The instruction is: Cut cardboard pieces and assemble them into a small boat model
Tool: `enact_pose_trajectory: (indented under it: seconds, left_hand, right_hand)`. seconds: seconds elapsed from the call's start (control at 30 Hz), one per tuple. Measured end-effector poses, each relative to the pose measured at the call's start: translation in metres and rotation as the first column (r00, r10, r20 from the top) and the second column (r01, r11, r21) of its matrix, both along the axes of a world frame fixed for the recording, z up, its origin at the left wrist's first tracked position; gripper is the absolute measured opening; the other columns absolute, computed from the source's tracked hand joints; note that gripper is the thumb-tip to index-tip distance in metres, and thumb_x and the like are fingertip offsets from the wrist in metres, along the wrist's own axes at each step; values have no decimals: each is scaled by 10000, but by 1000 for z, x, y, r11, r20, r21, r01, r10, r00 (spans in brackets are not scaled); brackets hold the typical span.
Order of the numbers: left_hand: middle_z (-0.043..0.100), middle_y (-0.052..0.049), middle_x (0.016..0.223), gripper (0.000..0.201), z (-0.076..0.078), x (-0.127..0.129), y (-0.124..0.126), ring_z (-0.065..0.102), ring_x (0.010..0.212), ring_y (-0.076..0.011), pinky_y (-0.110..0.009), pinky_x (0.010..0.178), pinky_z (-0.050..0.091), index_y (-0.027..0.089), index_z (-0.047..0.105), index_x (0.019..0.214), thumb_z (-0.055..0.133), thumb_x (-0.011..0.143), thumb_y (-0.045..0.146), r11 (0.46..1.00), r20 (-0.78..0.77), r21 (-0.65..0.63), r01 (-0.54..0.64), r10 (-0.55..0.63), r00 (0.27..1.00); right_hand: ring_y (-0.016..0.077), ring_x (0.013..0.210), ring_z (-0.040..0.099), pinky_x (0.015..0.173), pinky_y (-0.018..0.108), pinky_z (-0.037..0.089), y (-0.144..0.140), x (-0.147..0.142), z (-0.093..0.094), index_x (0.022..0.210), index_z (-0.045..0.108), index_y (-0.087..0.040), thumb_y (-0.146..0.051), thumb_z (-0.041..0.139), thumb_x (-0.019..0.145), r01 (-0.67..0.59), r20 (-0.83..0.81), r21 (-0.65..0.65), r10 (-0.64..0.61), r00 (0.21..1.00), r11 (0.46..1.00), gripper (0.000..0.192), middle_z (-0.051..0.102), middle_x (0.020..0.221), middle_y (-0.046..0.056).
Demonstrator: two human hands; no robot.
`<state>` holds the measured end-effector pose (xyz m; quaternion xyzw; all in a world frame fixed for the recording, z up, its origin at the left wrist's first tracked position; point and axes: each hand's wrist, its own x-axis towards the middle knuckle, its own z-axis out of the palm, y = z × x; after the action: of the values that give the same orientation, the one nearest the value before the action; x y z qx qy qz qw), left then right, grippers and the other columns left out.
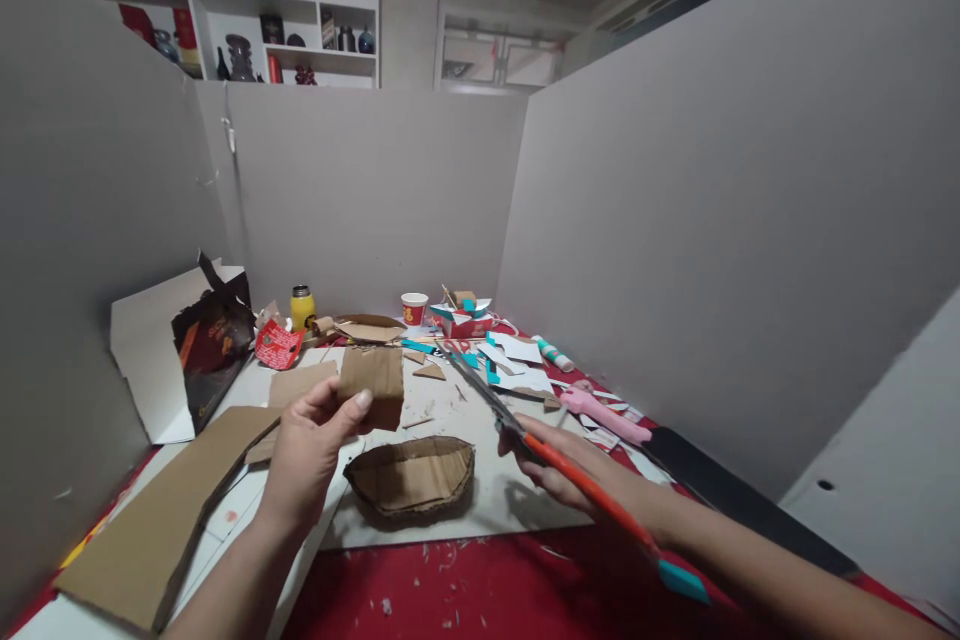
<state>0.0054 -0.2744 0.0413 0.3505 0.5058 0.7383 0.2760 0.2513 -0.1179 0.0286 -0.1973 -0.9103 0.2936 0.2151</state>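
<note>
Cardboard piece [373, 384] pinched in the left hand [307, 450], centre-left of the frame, above the white board [480, 490].

Right hand [559, 465] is closed round an orange-handled cutter [525, 435], blade pointing toward upper centre. Best to keep the thumb clear of the cutting line and steady the piece; the cardboard boat shell [412, 475] lies just below, paper scraps [517, 365] beyond.

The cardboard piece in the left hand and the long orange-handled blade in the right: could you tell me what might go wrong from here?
1. The left hand pinches the cardboard piece by its edge; the blade in the right hand points that way and could nick the fingers.
2. The cardboard boat shape lies right below both hands and may get knocked or crushed.
3. The paper cup and yellow bottle stand among scraps; a sweep of the blade could tip them.
</note>
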Motion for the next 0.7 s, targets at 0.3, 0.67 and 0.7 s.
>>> enact_pose_trajectory:
  seconds: [0.3, 0.67, 0.7]
  left_hand:
    - [762, -48, 814, 332, -2, 2, 2, 680, 717, -167, -254, 687, 519, 162, 739, 889, 790, 692, 425, 1000, 9, -21, -10, 10, 1000]
    - [740, -64, 975, 198, -7, 16, 5, 634, 980, -219, -290, 904, 471, 229, 797, 882, 727, 769, 376, 1000, -284, 30, -8, 17, 959]
    - [728, -66, 995, 187, -7, 17, 5, 623, 1005, -220, -282, 902, 468, 230, 797, 879, 716, 778, 365, 999, -323, 46, -9, 24, 946]
  right_hand:
    - [131, 609, 504, 563, 272, 441, -27, -24, 12, 799, 523, -207, -294, 682, 696, -32, -292, -375, -85, 953, 927, 209, 560, 761, 0]
    - [112, 520, 577, 512, 238, 461, -52, -101, 13, 900, 447, -215, -372, 743, 721, -291, -556, -628, -154, 817, 722, 380, 549, 655, -69]
    - [114, 517, 579, 505, 234, 459, -51, -103, 11, 902, 440, -218, -364, 751, 714, -292, -553, -641, -162, 818, 710, 392, 534, 635, -78]
